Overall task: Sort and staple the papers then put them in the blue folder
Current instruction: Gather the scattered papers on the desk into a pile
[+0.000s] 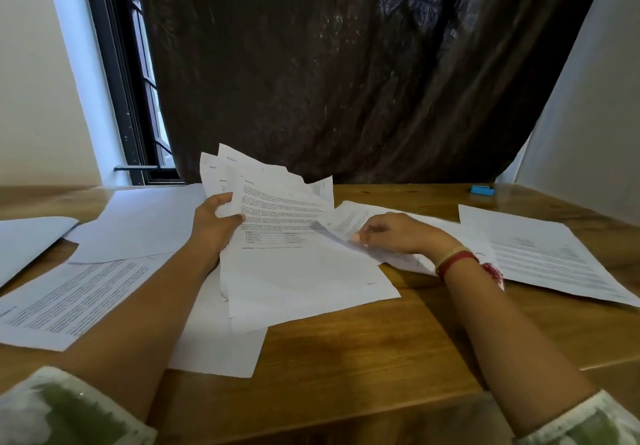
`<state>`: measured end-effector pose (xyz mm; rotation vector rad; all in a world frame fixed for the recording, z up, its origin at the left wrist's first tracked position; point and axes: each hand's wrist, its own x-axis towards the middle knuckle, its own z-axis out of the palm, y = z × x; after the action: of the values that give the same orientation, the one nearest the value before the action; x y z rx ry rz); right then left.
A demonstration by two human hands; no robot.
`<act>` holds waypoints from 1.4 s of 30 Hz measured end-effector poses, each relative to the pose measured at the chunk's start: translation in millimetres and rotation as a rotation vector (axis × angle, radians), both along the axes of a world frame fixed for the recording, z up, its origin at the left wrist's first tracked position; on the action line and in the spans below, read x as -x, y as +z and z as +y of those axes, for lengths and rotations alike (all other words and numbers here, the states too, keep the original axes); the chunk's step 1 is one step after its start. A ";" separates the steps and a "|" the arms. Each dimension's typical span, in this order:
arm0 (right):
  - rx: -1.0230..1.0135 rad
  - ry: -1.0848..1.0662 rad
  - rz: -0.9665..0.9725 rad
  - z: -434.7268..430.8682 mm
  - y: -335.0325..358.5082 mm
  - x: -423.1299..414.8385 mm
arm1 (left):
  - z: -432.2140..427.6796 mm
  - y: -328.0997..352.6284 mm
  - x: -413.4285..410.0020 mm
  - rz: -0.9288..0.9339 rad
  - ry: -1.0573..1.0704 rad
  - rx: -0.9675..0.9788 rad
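Note:
My left hand (216, 223) grips a fanned bundle of printed papers (277, 209) by its left edge, lifted and tilted above the wooden table (363, 340). My right hand (391, 233) pinches the lower corner of a single printed sheet (349, 218) at the bundle's right side. A small blue stapler (482, 190) lies far back on the right of the table. A pale blue folder (31, 240) sits at the left edge, partly cut off by the frame.
More printed sheets lie on the table: one at the near left (69, 299), one at the far right (547, 254), blank-looking sheets at the back left (145, 223) and under the bundle (221, 344). A dark curtain (346, 64) hangs behind the table.

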<state>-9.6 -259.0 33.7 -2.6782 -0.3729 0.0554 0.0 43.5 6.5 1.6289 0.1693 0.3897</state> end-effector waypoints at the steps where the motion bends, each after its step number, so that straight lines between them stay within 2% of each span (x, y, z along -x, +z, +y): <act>1: -0.048 0.040 0.020 5.8 3.4 2.1 | -0.2 -0.4 -1.5 0.003 0.018 -0.031; 8: -0.414 0.334 0.238 49.1 4.6 27.6 | -1.9 -1.4 -2.7 0.005 0.061 -0.082; 11: -0.456 0.326 0.062 46.8 7.6 23.4 | -3.2 -0.1 -1.0 0.012 0.055 -0.081; 12: -0.407 0.286 -0.053 40.6 10.8 19.8 | -3.1 0.1 -0.6 0.016 0.051 -0.070; 14: -0.155 0.178 -0.190 23.4 13.9 9.7 | -2.9 0.4 0.7 0.024 0.034 -0.037; 16: 0.034 0.133 -0.081 10.8 11.6 6.1 | -3.5 0.6 1.1 0.035 0.020 -0.013; 17: 0.042 0.147 0.002 9.1 8.9 6.4 | -3.9 1.3 1.2 0.043 0.022 -0.010; 21: -0.129 0.302 0.239 41.4 2.7 28.7 | -2.0 3.4 3.5 0.035 0.017 0.022; 25: 0.290 0.366 0.027 82.4 -23.3 36.0 | -2.0 3.9 8.1 0.029 -0.080 0.001; 31: 0.202 0.175 -0.069 91.4 -33.0 22.9 | -8.1 5.6 8.7 0.108 -0.143 -0.129; 35: -0.147 0.101 -0.119 80.0 -15.4 32.4 | -10.0 4.8 7.7 0.140 -0.115 -0.270; 36: -0.135 0.002 -0.170 71.1 -7.3 31.3 | -10.8 5.2 7.4 0.141 -0.104 -0.296; 38: 0.121 -0.310 -0.218 42.6 7.4 27.2 | -10.8 4.6 6.3 0.142 -0.086 -0.321; 40: 0.230 -0.624 -0.071 -2.5 8.8 15.1 | -9.9 3.7 5.0 0.132 -0.075 -0.311; 42: 0.084 -0.826 0.161 -44.8 3.1 9.5 | -10.9 3.2 4.0 0.123 -0.066 -0.316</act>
<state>-19.2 -303.8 36.8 -2.6684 0.7989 0.0349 -4.0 32.6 9.7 1.9663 0.1512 0.2746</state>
